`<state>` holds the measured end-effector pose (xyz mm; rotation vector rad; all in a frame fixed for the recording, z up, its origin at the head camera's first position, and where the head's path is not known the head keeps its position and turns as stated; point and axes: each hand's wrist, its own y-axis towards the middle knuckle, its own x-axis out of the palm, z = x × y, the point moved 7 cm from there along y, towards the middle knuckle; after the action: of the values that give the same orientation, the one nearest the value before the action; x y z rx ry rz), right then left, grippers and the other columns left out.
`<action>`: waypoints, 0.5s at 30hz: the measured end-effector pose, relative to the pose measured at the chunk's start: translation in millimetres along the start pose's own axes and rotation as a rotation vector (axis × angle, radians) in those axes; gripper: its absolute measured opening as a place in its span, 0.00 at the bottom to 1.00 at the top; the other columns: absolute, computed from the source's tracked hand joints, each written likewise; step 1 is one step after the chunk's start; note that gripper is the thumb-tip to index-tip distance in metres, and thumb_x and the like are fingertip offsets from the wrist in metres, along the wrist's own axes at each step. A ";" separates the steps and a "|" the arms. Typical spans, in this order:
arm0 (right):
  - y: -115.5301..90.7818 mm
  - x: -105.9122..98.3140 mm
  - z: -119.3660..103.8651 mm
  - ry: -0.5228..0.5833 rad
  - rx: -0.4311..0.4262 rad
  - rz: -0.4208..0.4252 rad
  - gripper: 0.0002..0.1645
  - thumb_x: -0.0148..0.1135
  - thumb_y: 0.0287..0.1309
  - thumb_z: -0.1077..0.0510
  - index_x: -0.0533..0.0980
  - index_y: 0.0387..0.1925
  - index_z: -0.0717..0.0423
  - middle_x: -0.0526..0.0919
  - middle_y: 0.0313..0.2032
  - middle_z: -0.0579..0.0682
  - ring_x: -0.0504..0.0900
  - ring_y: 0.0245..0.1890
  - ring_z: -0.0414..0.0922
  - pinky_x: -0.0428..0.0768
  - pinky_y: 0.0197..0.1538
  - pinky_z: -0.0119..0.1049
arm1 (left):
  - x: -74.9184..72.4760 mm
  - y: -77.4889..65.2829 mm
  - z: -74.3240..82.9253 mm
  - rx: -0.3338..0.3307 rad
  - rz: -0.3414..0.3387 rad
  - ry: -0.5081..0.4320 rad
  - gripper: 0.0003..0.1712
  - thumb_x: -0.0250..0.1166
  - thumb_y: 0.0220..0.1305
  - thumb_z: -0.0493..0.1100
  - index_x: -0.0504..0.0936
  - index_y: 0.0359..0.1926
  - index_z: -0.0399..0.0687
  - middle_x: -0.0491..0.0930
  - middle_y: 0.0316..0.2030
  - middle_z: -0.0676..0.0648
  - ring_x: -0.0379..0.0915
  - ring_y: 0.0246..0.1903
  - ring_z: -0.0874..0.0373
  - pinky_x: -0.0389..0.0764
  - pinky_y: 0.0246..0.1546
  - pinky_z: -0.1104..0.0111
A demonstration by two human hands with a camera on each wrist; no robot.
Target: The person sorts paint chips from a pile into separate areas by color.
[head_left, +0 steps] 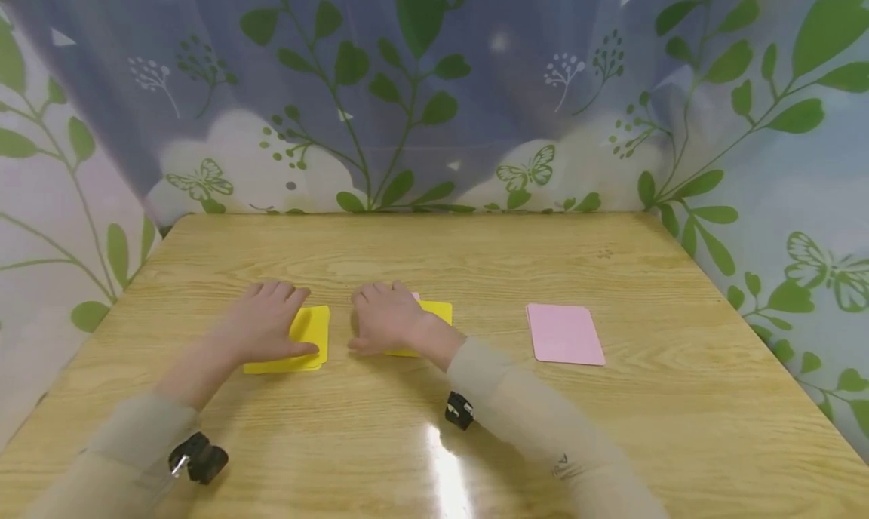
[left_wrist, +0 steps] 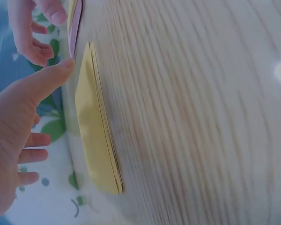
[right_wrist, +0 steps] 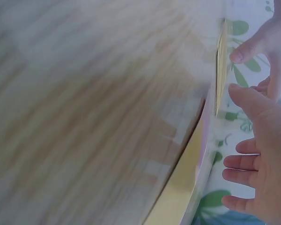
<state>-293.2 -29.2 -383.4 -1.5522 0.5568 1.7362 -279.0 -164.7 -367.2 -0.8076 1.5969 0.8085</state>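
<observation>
At the left of the table lies a stack of square yellow cards [head_left: 314,329]. My left hand [head_left: 263,324] is held over it with the fingers and thumb spread, and the left wrist view shows a gap between palm and stack. In the middle, a yellow card [head_left: 441,311] lies with a pink card [right_wrist: 205,124] partly showing beside it. Above these is my right hand [head_left: 390,319], covering most of them in the head view; the right wrist view shows its thumb extended and nothing held. A pink card stack [head_left: 566,334] lies to the right, apart from both hands.
The wooden table [head_left: 679,428] runs back to a leaf-patterned curtain [head_left: 407,89], which also hangs at both sides. Small black devices are worn at the left wrist [head_left: 198,459] and the right wrist [head_left: 459,410].
</observation>
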 end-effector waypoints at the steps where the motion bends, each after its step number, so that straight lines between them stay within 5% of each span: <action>1: -3.0 0.7 5.7 -0.001 0.008 0.001 0.48 0.47 0.55 0.27 0.58 0.67 0.54 0.63 0.64 0.49 0.62 0.63 0.46 0.63 0.61 0.46 | -1.0 3.3 3.8 0.019 0.017 0.017 0.52 0.64 0.43 0.71 0.69 0.57 0.33 0.71 0.49 0.36 0.65 0.51 0.39 0.64 0.53 0.45; 15: -49.5 17.1 78.7 0.135 0.069 0.025 0.49 0.52 0.55 0.31 0.57 0.66 0.61 0.62 0.64 0.57 0.60 0.64 0.52 0.60 0.62 0.54 | -7.6 37.0 52.6 0.180 0.112 0.020 0.49 0.66 0.43 0.70 0.71 0.54 0.36 0.71 0.43 0.40 0.66 0.47 0.43 0.66 0.51 0.50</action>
<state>-307.6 64.1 -378.7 -1.6281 0.6991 1.6211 -281.8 -100.1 -364.4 -0.6038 1.7175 0.7249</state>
